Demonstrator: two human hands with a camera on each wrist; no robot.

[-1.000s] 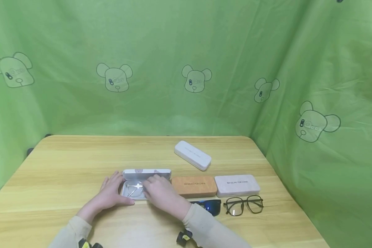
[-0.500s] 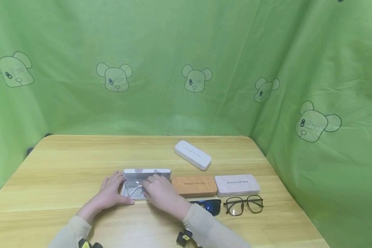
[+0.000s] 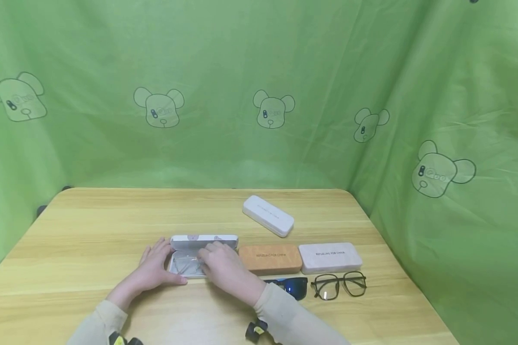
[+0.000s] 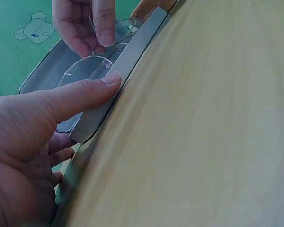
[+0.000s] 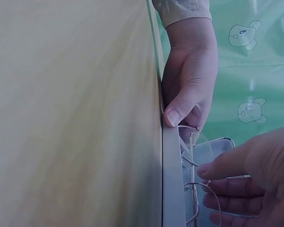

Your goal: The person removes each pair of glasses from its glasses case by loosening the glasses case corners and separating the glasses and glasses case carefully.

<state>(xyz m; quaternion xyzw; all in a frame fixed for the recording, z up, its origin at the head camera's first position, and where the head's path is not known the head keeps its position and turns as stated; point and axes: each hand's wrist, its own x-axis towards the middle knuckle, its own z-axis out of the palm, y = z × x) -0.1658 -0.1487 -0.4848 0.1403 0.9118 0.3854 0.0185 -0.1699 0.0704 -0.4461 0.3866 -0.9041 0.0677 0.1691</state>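
A glasses case [image 3: 204, 238] with a white patterned lid and grey inside stands open on the table. My left hand [image 3: 157, 268] grips its left end, thumb [image 4: 97, 90] on the front wall and fingers round the far side. Inside lies a pair of thin-rimmed clear glasses [image 4: 83, 71], temples folded. My right hand [image 3: 224, 266] reaches into the case from the right and pinches the glasses at the bridge between thumb [image 5: 222, 164] and fingers. In the head view, the right hand hides the right lens and the right end of the case.
Right of the open case stand an orange closed glasses case [image 3: 270, 259] and a pale one [image 3: 330, 258]. Dark sunglasses [image 3: 294, 287], partly behind the right forearm, and black-framed glasses [image 3: 340, 286] lie in front of them. A white closed case [image 3: 268, 215] lies farther back.
The clear glasses have shifted and tilted slightly inside the case under the right hand, and the bright glint on them has faded. The left hand and the case stay in place.
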